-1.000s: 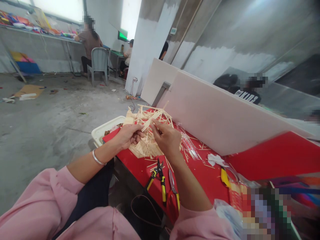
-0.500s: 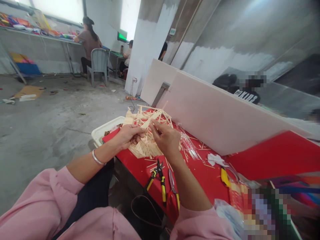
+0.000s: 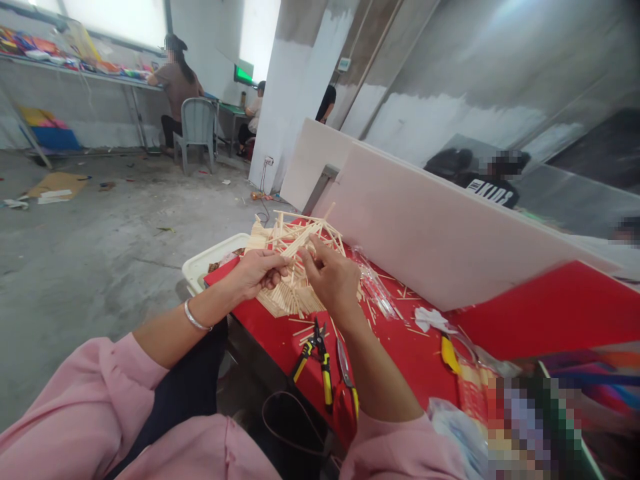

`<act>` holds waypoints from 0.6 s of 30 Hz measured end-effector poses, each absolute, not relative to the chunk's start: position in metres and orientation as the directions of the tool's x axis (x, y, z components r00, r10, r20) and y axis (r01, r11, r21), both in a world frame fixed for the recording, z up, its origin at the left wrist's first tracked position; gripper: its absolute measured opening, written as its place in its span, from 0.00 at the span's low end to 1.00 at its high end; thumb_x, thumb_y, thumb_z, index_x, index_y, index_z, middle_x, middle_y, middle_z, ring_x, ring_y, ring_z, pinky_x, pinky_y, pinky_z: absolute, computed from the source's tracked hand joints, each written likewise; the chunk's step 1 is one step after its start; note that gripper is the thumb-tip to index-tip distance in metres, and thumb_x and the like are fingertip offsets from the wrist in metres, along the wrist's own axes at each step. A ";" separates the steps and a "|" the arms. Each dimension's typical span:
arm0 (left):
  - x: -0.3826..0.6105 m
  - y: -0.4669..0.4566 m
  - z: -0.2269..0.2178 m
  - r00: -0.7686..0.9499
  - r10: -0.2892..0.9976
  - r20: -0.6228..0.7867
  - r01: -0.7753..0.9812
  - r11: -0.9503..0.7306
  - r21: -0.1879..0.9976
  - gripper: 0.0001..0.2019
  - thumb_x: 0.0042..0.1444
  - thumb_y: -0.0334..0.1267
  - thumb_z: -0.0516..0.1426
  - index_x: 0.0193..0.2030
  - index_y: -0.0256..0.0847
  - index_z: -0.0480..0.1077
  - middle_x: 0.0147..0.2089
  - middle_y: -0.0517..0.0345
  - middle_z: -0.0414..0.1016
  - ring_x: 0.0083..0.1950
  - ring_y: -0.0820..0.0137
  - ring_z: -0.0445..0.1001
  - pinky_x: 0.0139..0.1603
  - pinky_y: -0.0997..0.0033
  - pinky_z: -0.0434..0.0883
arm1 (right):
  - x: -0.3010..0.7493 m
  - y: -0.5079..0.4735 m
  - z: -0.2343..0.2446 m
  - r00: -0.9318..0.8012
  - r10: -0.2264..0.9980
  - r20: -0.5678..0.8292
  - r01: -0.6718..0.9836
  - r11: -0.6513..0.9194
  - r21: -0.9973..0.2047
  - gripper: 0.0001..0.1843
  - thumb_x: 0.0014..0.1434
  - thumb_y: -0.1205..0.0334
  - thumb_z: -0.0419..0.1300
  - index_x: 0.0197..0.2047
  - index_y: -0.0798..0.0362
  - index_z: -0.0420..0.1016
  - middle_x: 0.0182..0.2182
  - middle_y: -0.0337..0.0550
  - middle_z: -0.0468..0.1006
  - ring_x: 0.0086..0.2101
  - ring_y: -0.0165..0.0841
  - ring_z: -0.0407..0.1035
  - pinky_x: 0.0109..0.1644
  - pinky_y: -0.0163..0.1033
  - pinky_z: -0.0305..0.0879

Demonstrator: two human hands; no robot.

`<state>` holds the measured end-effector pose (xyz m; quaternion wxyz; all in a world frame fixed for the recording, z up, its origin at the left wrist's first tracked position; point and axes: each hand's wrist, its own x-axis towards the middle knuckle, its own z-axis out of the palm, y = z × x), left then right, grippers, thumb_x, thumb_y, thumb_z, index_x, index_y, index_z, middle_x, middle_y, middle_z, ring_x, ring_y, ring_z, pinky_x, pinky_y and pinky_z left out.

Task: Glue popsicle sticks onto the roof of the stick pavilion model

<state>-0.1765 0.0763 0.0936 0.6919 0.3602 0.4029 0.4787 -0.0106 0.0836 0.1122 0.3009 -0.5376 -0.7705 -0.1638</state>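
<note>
My left hand (image 3: 263,270) is closed in a pinch on a narrow panel of pale wooden sticks (image 3: 299,241), which slants up to the right. Close beside the panel is my right hand (image 3: 330,270), its thumb and forefinger apart. Whether its fingertips touch the sticks is hard to see. Behind and below my hands lies a stick framework (image 3: 327,230) with ribbed wooden panels (image 3: 273,301), partly covered by them. Yellow-and-black cutters (image 3: 315,353) lie with jaws open near the table's front edge, beside red-handled scissors (image 3: 345,380).
Loose sticks and clear plastic packets (image 3: 377,287) are scattered over the red tabletop (image 3: 400,360). A white tray (image 3: 193,261) sits at the left end. Pale boards (image 3: 425,220) stand along the far side. Several people sit or stand farther off, one near a grey chair (image 3: 197,127).
My right forefinger has lifted slightly up and to the right, widening its gap from the thumb. My left hand and the stick panel stay almost in place.
</note>
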 end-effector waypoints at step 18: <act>-0.187 0.044 0.075 0.296 0.945 -0.142 -0.332 0.241 0.912 0.11 0.47 0.39 0.67 0.27 0.35 0.73 0.20 0.62 0.73 0.14 0.82 0.64 0.12 0.82 0.57 | -0.005 0.044 0.113 -0.081 0.688 0.721 0.790 0.485 -0.374 0.21 0.64 0.51 0.57 0.53 0.54 0.78 0.22 0.37 0.74 0.23 0.27 0.64 0.31 0.34 0.59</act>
